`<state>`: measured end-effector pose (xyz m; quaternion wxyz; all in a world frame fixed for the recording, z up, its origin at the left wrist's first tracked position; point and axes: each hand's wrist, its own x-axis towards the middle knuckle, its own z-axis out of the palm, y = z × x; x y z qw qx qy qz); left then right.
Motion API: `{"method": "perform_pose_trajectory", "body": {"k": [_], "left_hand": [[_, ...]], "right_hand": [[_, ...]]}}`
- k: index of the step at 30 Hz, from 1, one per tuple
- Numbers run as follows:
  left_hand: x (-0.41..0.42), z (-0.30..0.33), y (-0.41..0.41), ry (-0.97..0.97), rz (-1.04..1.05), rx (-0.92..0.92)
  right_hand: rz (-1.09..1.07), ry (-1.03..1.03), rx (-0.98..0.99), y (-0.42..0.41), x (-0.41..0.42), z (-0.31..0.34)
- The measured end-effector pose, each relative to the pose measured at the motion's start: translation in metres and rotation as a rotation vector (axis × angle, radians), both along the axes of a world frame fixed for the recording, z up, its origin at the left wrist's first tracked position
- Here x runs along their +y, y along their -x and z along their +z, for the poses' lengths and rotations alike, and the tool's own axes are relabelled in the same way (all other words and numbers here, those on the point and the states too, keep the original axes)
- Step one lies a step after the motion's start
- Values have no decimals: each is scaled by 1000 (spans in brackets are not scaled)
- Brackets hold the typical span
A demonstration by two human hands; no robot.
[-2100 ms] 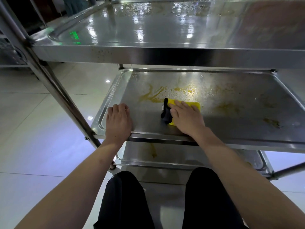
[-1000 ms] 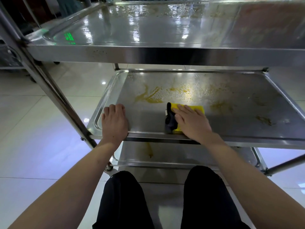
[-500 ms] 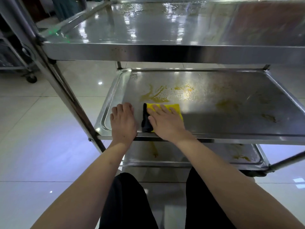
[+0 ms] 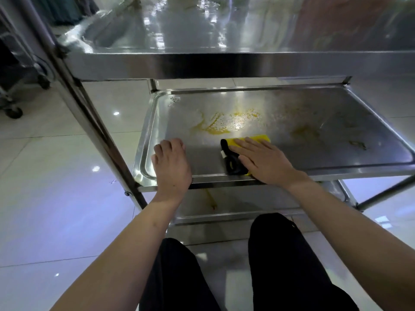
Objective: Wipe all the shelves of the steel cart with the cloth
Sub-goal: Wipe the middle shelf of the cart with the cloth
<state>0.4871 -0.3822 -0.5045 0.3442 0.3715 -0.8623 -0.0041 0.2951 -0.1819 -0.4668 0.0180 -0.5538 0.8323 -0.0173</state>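
The step in hand looks like wiping the middle shelf (image 4: 314, 122) of the steel cart (image 4: 202, 66), and to do it well the flat palm should keep even pressure and carry the cloth (image 4: 251, 140) out toward 12 o'clock, through the yellow smear (image 4: 213, 129), then over to the fainter stains (image 4: 357, 143) at 2 o'clock, overlapping each pass. The right hand (image 4: 267, 162) lies flat on the cloth with its fingers straight and slightly spread, pressing rather than gripping. The cloth sits near the shelf's front edge; its yellow part shows just past the fingertips (image 4: 247, 140) at 12 o'clock, its black part at 9 o'clock beside the thumb. The left hand (image 4: 171, 167) rests on the front rim (image 4: 143, 176), fingers bent down onto the shelf, steadying the cart.
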Motion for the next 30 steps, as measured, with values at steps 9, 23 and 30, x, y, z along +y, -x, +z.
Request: {"method": "perform_pose_trajectory", "body": {"k": [9,23,30], "left_hand": [[4,4,2,21,10,-108],[2,0,4,73,1,-107],[1,-2,4,137,22,-98]], "right_hand": [[-79,15,-5,17,25,3],[-70,19,-24,-24,-33,-5],[-47,8,-83,-3,-10,0]]}}
